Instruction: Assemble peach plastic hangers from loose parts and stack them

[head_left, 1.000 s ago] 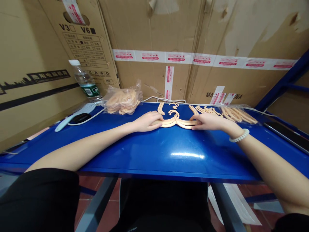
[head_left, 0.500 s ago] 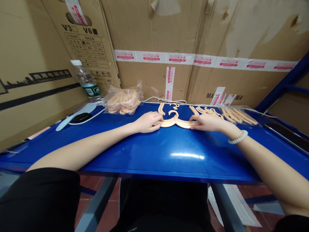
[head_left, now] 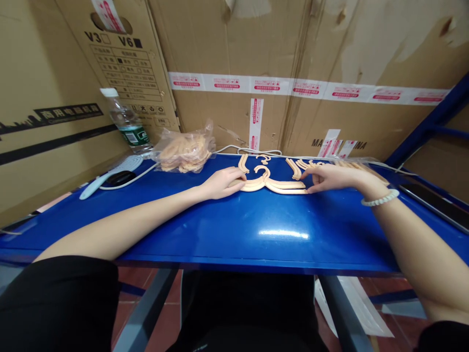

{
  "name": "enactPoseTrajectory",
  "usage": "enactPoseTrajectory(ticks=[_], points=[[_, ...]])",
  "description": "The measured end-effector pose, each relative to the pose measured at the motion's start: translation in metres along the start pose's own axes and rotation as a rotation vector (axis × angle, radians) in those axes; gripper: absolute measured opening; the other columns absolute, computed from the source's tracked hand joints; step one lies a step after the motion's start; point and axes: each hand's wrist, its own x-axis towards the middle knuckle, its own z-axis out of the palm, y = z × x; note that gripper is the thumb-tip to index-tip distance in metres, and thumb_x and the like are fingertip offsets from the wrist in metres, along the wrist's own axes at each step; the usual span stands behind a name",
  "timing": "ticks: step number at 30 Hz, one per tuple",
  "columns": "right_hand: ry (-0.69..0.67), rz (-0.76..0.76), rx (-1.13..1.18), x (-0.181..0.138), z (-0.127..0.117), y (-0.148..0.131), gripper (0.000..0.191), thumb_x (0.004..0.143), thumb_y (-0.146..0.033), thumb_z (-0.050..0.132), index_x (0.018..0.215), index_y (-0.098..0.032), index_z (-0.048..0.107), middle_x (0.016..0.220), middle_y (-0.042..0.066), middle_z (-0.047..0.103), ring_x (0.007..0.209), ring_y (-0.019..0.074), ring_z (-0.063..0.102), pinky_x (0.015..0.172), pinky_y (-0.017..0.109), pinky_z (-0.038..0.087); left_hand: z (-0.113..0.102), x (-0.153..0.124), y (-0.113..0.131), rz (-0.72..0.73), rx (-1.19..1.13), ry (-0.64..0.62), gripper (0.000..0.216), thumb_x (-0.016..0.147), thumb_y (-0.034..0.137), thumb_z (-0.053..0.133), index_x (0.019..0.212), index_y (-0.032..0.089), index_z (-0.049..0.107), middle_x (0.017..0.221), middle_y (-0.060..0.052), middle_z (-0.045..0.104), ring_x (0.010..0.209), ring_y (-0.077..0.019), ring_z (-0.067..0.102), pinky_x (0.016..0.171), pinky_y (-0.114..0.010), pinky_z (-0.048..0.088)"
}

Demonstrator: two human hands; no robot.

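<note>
Beige hangers [head_left: 271, 184], loose pieces [head_left: 293, 168] behind

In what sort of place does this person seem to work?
Probably a makeshift work corner, perhaps in a storage area: large cardboard panels stand behind a blue table, on which beige hanger-shaped pieces and a filled plastic bag lie.

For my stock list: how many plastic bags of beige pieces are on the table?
2: one bag beside the water bottle, another bag partly behind the right hand. Others may be hidden.
</note>
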Motion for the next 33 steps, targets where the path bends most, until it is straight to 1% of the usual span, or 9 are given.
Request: enactPoseTrajectory(ticks=[3,6,8,12,14,16,20,27,33], points=[[0.003,0.006,0.029,0.000,0.000,-0.005,0.072,0.075,-0.062,0.069,0.129,-0.015,0.067,0.080,0.006,0.068,0.071,0.0265,0.063,0.063,0.033,0.041,0.001,0.002,-0.003,-0.098,-0.068,0.078,0.026,0.097,0.035,0.047,0.098,0.018,0.066,0.103,-0.010,0.072,0.094,-0.0241,0.067,0.086,-0.035,0.049],[-0.003,0.000,0.014,0.003,0.003,-0.014,0.076,0.073,-0.065,0.069,0.129,-0.014,0.065,0.079,0.006,0.068,0.070,0.0265,0.063,0.062,0.032,0.040,0.001,0.003,-0.008,-0.224,-0.111,0.139,0.025,0.092,0.031,0.046,0.094,0.018,0.066,0.095,-0.007,0.073,0.080,-0.0202,0.064,0.075,-0.032,0.048],[0.001,-0.014,-0.024,0.006,0.005,-0.017,0.075,0.074,-0.065,0.068,0.128,-0.013,0.066,0.078,0.007,0.068,0.069,0.0265,0.062,0.062,0.032,0.038,0.001,0.003,-0.011,-0.294,-0.105,0.177,0.022,0.088,0.027,0.046,0.092,0.018,0.065,0.090,-0.006,0.071,0.073,-0.0188,0.061,0.070,-0.031,0.046],[-0.011,-0.034,-0.080,0.011,0.012,-0.013,0.069,0.077,-0.064,0.067,0.125,-0.015,0.067,0.078,0.007,0.069,0.067,0.0257,0.062,0.060,0.032,0.034,0.002,0.000,-0.015,-0.408,0.001,0.293,0.013,0.080,0.021,0.050,0.085,0.019,0.061,0.081,-0.004,0.065,0.072,-0.0192,0.059,0.069,-0.031,0.043],[-0.023,-0.039,-0.079,0.013,0.015,-0.009,0.065,0.078,-0.063,0.067,0.124,-0.017,0.067,0.080,0.007,0.070,0.066,0.0255,0.063,0.059,0.031,0.033,0.004,-0.001,-0.016,-0.476,0.013,0.312,0.011,0.079,0.020,0.051,0.086,0.020,0.060,0.077,-0.002,0.064,0.069,-0.0191,0.060,0.067,-0.031,0.042],[-0.027,-0.044,-0.073,0.014,0.016,-0.006,0.064,0.079,-0.063,0.067,0.123,-0.017,0.067,0.081,0.007,0.071,0.067,0.0255,0.063,0.058,0.031,0.033,0.004,-0.002,-0.015,-0.512,0.004,0.295,0.012,0.080,0.021,0.052,0.089,0.020,0.060,0.078,-0.001,0.066,0.067,-0.0187,0.061,0.067,-0.031,0.042],[-0.026,-0.036,-0.075,0.014,0.016,-0.006,0.061,0.080,-0.061,0.066,0.122,-0.017,0.068,0.079,0.006,0.070,0.066,0.0247,0.063,0.058,0.031,0.033,0.004,-0.002,-0.010,-0.508,0.050,0.244,0.014,0.083,0.021,0.053,0.094,0.021,0.062,0.086,-0.002,0.072,0.071,-0.0196,0.065,0.068,-0.031,0.043],[-0.011,-0.014,-0.104,0.014,0.015,-0.009,0.049,0.082,-0.056,0.062,0.112,-0.019,0.069,0.077,0.005,0.070,0.066,0.0240,0.063,0.058,0.031,0.033,0.004,-0.001,0.008,-0.359,0.351,0.056,0.020,0.091,0.022,0.048,0.101,0.021,0.065,0.102,-0.006,0.074,0.082,-0.0244,0.069,0.065,-0.031,0.043],[-0.004,-0.017,-0.095,0.014,0.015,-0.011,0.045,0.081,-0.054,0.062,0.108,-0.019,0.070,0.075,0.005,0.069,0.064,0.0237,0.062,0.058,0.031,0.033,0.003,-0.001,0.010,-0.357,0.349,0.041,0.020,0.093,0.021,0.047,0.100,0.021,0.066,0.101,-0.006,0.075,0.080,-0.0239,0.069,0.064,-0.031,0.043]])
